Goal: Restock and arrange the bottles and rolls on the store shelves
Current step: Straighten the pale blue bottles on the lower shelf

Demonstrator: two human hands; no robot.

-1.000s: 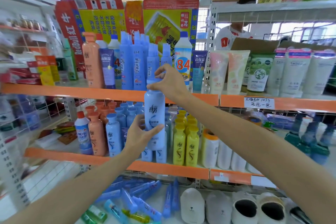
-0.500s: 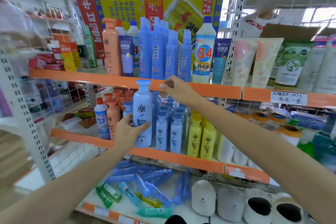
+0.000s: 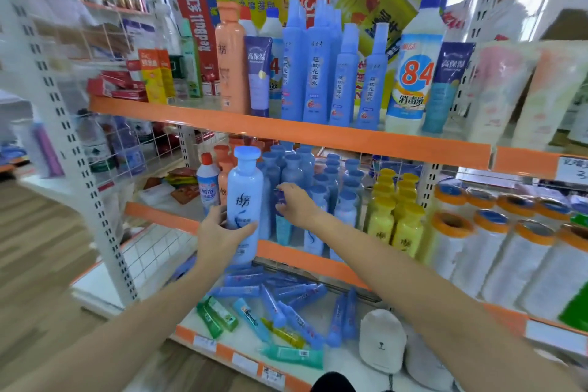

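Observation:
My left hand (image 3: 221,234) grips a tall pale-blue bottle (image 3: 245,197) by its lower body, upright, in front of the middle shelf's orange edge (image 3: 318,259). My right hand (image 3: 297,204) reaches into the middle shelf and pinches a small blue tube (image 3: 281,219) that stands among several small blue bottles (image 3: 331,184). Yellow bottles (image 3: 397,210) stand to their right. White rolls with orange ends (image 3: 477,251) fill the shelf's right part.
The upper shelf (image 3: 286,129) carries tall blue bottles, an orange bottle (image 3: 230,57) and a white "84" bottle (image 3: 413,73). Loose blue and green tubes (image 3: 276,312) lie on the bottom shelf beside white slippers (image 3: 381,340). An aisle with wood floor opens at left.
My left hand lowered the pale-blue bottle from the upper shelf's level to the middle shelf's front. My right hand left the bottle's cap and dropped into the middle shelf onto the small tube.

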